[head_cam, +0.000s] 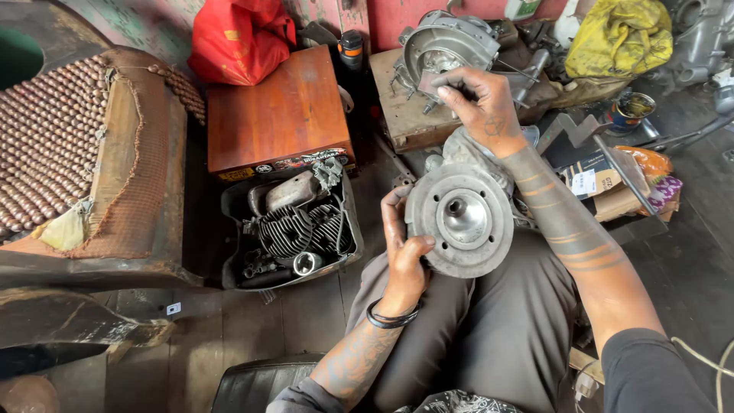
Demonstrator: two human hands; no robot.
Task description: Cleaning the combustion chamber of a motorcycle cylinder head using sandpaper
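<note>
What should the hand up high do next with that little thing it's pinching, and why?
Probably bring it down to the round metal disc. The right hand pinches a small piece up by the engine casing, while the left hand holds the disc by its rim, its open face turned up and waiting.

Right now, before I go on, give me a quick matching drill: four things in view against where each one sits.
Things:
1. round metal disc
2. finned cylinders
3. red bag
4. yellow bag

Places:
A. top right, among the clutter
B. in the black tray
C. above the wooden box
D. in the left hand, over the lap

Pairs: 1-D, 2-B, 3-C, 4-A
</note>
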